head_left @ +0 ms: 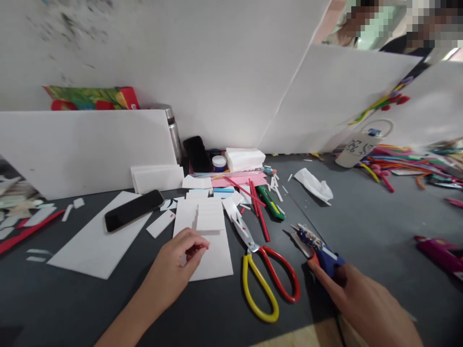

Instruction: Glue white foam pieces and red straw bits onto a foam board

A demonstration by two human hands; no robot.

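My left hand rests on a white foam sheet, its fingers pinched on a small red piece. A smaller white foam block lies on that sheet just above the fingers. My right hand grips a blue glue gun, index finger along its orange trigger, nozzle pointing up and left over the dark table. Scissors with one red and one yellow handle lie open between my two hands.
A black phone lies on white paper at left. Red sticks, a green cutter, foam scraps and a tissue litter the grey table. White boards stand behind. A magenta glue gun is at right.
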